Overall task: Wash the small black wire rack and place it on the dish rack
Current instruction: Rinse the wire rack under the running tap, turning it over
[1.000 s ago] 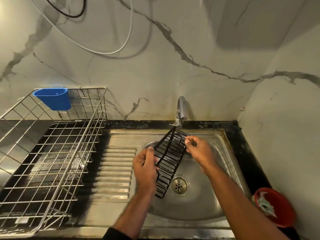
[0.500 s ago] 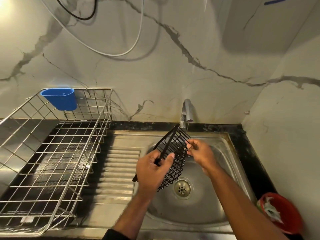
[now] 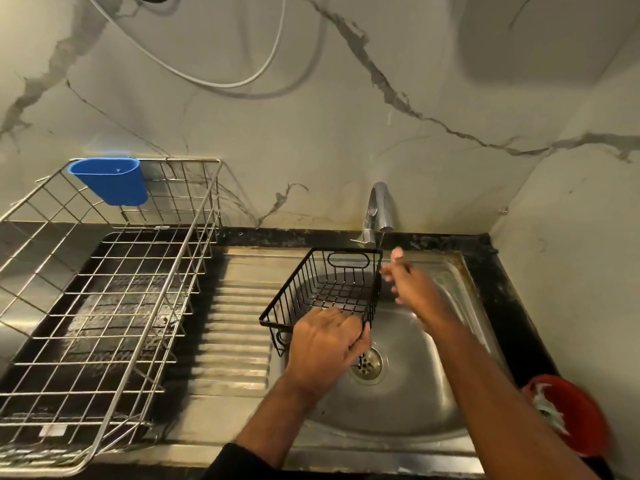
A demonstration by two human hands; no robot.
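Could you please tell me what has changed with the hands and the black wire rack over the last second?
The black wire rack was tilted on edge between both hands; now it sits open side up over the sink. The right hand has let go and hangs blurred beside it under the tap. The left hand has shifted its grip to the near rim. The dish rack and blue cup stayed put.
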